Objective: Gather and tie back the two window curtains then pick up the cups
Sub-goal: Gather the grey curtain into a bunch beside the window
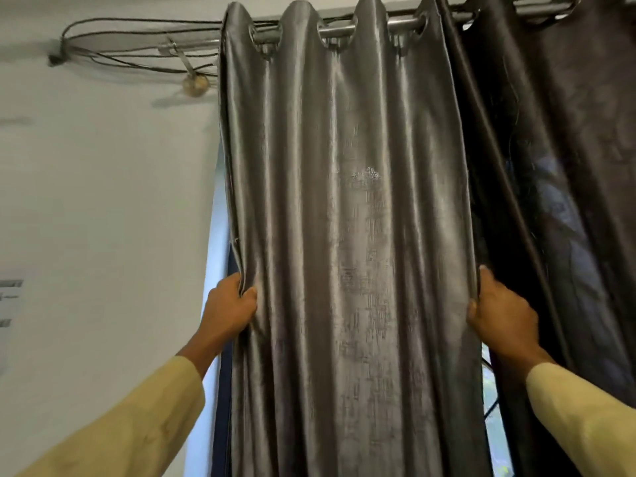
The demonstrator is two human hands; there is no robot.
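A shiny grey curtain [344, 218] hangs in folds from a metal rod [337, 29] on eyelets. My left hand [230, 308] grips its left edge, fingers curled round the fabric. My right hand [499, 311] grips its right edge at about the same height. A second, darker curtain [557, 149] hangs to the right, partly behind the first. No cups are in view.
A white wall [103, 201] fills the left side, with a bundle of cables [137, 39] strung near the ceiling. A strip of bright window [215, 235] shows at the curtain's left edge and another [495, 425] low between the curtains.
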